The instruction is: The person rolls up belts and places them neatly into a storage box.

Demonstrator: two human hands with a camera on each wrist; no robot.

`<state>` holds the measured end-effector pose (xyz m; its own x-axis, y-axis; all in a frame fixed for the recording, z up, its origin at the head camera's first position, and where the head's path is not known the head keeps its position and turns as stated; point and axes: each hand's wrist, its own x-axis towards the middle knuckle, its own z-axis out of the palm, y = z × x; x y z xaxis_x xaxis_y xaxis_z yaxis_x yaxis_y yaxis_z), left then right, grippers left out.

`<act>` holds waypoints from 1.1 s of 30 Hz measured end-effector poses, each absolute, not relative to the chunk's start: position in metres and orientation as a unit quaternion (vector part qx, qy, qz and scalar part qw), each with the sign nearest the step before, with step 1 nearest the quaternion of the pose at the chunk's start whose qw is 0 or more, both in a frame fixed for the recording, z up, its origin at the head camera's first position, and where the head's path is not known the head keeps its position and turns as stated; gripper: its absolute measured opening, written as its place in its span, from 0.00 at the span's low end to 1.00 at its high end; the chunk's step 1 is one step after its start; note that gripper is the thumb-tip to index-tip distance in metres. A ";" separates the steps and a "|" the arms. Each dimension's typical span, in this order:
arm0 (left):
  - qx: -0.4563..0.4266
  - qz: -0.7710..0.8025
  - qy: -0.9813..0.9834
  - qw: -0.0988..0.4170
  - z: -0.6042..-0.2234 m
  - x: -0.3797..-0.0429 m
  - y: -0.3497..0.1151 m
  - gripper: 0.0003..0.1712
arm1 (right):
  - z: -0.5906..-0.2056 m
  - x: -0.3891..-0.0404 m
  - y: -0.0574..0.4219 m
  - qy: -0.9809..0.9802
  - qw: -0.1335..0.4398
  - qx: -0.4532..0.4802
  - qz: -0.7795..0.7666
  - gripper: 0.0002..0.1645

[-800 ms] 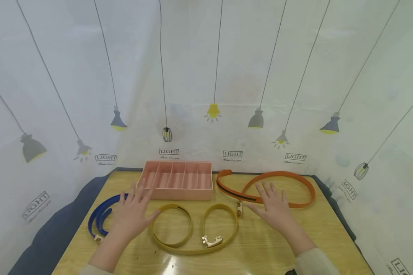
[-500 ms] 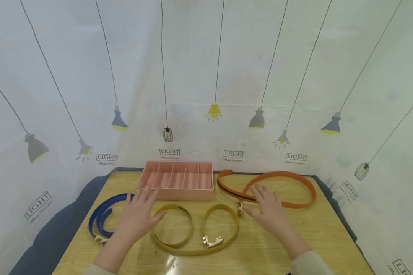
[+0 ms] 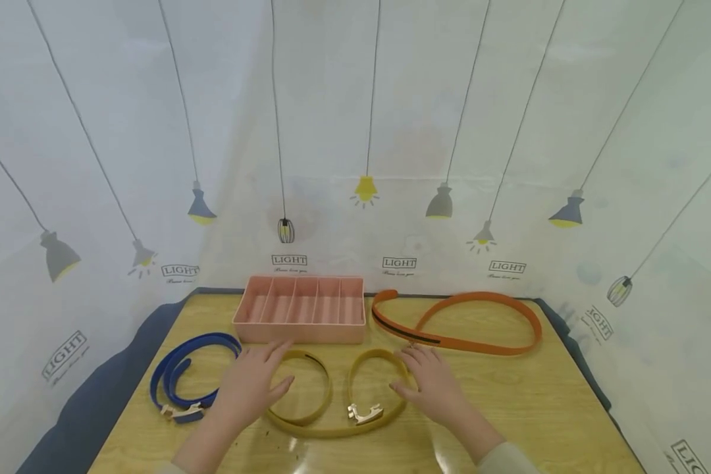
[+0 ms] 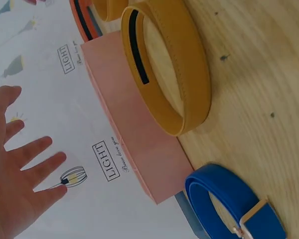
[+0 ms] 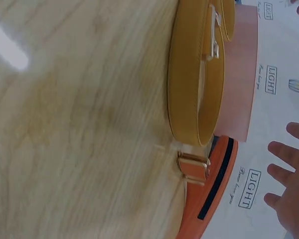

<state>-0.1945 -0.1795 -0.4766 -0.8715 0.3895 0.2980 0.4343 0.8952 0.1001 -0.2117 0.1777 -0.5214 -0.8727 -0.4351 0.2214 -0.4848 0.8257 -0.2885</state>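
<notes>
A yellow belt (image 3: pixel 332 432) stands on edge in two loops, its gold buckle (image 3: pixel 365 414) inside the right loop. Over the left loop's outer side hangs my left hand (image 3: pixel 245 385), fingers spread and holding nothing. The left wrist view shows that hand (image 4: pixel 15 184) apart from the belts. My right hand (image 3: pixel 435 388) is by the right loop's outer edge, its relaxed fingers also holding nothing; the right wrist view shows this hand (image 5: pixel 295 186) clear of the leather. A coiled blue belt (image 3: pixel 161 378) lies left of my left hand, partly covered by it. Beyond my right hand lies an orange belt (image 3: pixel 498 349).
A pink tray (image 3: pixel 301 334) with several compartments stands at the back of the wooden table (image 3: pixel 545 408). Behind it hangs a white curtain (image 3: pixel 332 118) printed with lamps. Dark cloth (image 3: pixel 106 375) runs along the table's left side.
Both hands have moved inward and nearer to me, toward the yellow belt's loops. More of the blue belt and its buckle shows; the orange belt's buckle is now mostly hidden. No belt has moved.
</notes>
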 end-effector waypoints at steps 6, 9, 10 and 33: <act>-0.237 -0.074 -0.962 0.114 -0.487 -0.191 -0.171 0.27 | -0.529 -0.206 0.161 -0.947 0.057 0.263 0.173 0.31; -0.258 -0.069 -0.957 0.114 -0.497 -0.190 -0.169 0.25 | -0.534 -0.204 0.153 -0.946 0.041 0.275 0.167 0.29; -0.264 -0.068 -0.955 0.115 -0.501 -0.189 -0.168 0.24 | -0.535 -0.204 0.151 -0.945 0.034 0.278 0.168 0.28; -0.351 -0.076 -0.932 0.051 -0.557 -0.172 -0.170 0.15 | -0.579 -0.186 0.104 -0.910 -0.062 0.269 0.310 0.21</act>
